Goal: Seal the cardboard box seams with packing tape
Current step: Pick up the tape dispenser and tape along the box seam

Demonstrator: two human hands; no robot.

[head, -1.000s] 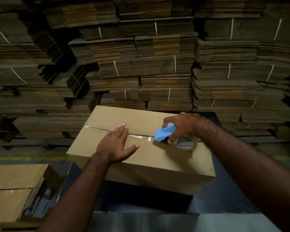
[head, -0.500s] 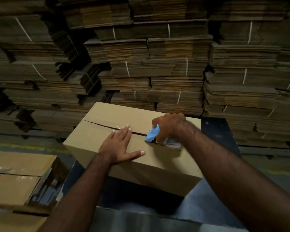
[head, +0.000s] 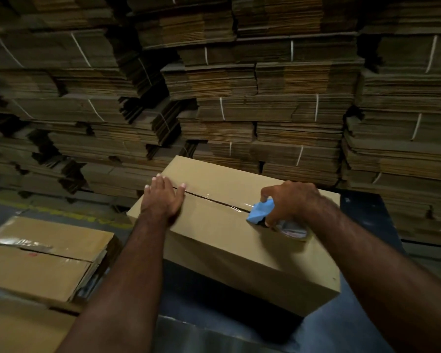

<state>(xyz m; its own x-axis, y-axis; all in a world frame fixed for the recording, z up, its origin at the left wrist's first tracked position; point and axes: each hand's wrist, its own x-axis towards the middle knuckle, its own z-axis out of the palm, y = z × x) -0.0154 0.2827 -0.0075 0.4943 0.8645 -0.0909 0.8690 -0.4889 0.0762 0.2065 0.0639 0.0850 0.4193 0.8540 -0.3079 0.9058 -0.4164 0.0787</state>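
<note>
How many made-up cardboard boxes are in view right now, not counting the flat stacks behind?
2: the box being taped, centre, under both hands, and a taped box at lower left. More may sit out of frame.

The cardboard box sits on the tabletop, reaching toward its far edge. On the box's top, the left hand lies at the left end of the seam, the right hand and tape dispenser toward the right end. A second box lies left; bundled flat cartons are stacked behind.
</note>
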